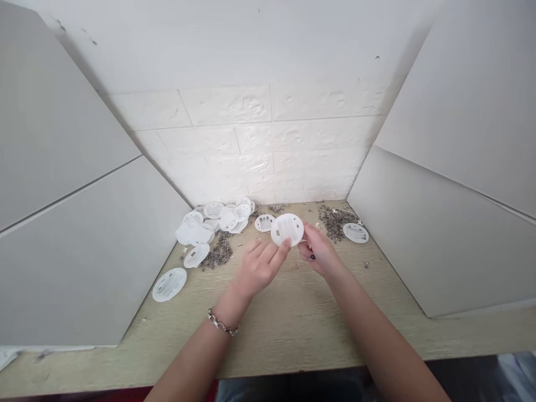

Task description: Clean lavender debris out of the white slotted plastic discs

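My left hand (258,267) pinches the lower edge of a round white plastic disc (287,228) with slots, held upright above the wooden table (293,318). A chain bracelet circles that wrist. My right hand (319,252) is closed at the disc's right edge, fingers curled; whether it grips the disc or something small I cannot make out. A pile of similar white discs (215,220) lies at the back left. Single discs lie at the left (169,284), behind the held one (264,223) and at the right (355,232).
Heaps of small dark grey bits lie on the table left of centre (218,252) and at the back right (334,219). Grey panels wall in the table on the left (84,240) and right (444,223). A white brick wall (259,145) stands behind.
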A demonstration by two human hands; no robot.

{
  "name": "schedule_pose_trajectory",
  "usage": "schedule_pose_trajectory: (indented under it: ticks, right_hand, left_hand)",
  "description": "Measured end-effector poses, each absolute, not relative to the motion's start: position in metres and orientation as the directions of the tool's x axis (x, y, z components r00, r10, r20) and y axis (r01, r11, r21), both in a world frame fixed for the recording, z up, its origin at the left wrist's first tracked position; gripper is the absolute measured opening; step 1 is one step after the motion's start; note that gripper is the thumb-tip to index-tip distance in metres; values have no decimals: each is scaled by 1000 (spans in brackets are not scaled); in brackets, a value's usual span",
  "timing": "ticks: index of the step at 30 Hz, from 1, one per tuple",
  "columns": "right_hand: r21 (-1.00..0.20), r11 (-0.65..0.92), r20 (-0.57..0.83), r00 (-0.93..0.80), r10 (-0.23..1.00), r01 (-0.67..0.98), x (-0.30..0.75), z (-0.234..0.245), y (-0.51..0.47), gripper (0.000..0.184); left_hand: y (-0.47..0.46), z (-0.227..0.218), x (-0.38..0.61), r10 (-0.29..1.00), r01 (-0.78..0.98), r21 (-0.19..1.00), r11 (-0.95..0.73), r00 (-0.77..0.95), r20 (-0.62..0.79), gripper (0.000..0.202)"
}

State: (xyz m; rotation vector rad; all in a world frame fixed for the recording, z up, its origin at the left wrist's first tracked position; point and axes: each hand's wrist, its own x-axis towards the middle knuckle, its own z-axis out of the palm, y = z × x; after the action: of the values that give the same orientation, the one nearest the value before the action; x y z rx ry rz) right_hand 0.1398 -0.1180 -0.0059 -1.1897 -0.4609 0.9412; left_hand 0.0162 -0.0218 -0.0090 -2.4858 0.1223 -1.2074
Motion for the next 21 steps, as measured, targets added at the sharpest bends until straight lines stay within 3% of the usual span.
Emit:
schedule_pose_trajectory:
  ticks: [5,8,10,12,15,18,21]
  right_hand:
    - [-975,60,-86,611,787,-214,137,-11,-116,44]
    - [-987,28,-84,652,754,-159,134,-15,-114,45]
    - [-984,31,-95,658,747,-177,133,-15,-113,46]
    - [-978,42,-104,652,751,-203,133,-16,-112,46]
    - [-980,26,-108,633,767,-198,134,-17,-112,48]
    - [-986,-18,-116,612,783,-163,135,-19,-112,49]
    - [-983,-39,-141,601,787,-181,137,-21,-112,50]
  left_hand:
    - [-24,-17,13,-310,42,-430,-902,632,711,33]
    - [-22,-18,11,-246,28,-326,-945,597,764,30]
    - [-20,-20,12,-77,51,-126,-991,553,830,31]
    - [-18,-22,14,178,57,176,-983,555,813,43]
    - [-16,-22,17,474,28,658,-752,717,511,65]
    - [-17,-20,20,492,16,901,-434,842,222,54]
    - [-19,-19,24,488,-49,983,-179,863,132,44]
